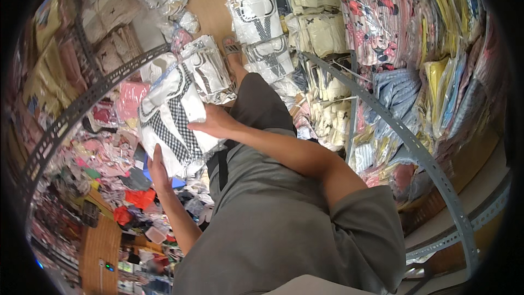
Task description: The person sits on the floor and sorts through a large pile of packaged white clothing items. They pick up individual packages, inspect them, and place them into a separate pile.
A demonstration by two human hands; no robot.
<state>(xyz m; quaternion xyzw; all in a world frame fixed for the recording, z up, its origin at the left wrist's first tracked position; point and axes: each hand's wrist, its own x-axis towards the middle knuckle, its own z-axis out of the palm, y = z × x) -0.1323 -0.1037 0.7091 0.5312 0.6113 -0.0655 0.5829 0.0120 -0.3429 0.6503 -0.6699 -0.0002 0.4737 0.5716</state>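
Between my two hands is a stack of folded white garments (174,110) with black-and-white gingham panels, in clear plastic bags. My left hand (161,172) supports the lower left edge, fingers partly hidden against the plastic. My right hand (213,122) grips the right side, its thumb over the top bag. Just beyond the stack, more bagged white clothes (206,67) lie in a pile near my sandalled foot (232,47). Past that foot, further bagged white garments with gingham trim (268,55) are piled.
Slotted metal shelf rails (98,90) curve past on the left and right (380,110). Bagged cream clothes (317,35), pink striped clothes with cartoon prints (374,20) and blue folded garments (395,90) fill the right side. Loose colourful clothing (106,151) covers the lower left.
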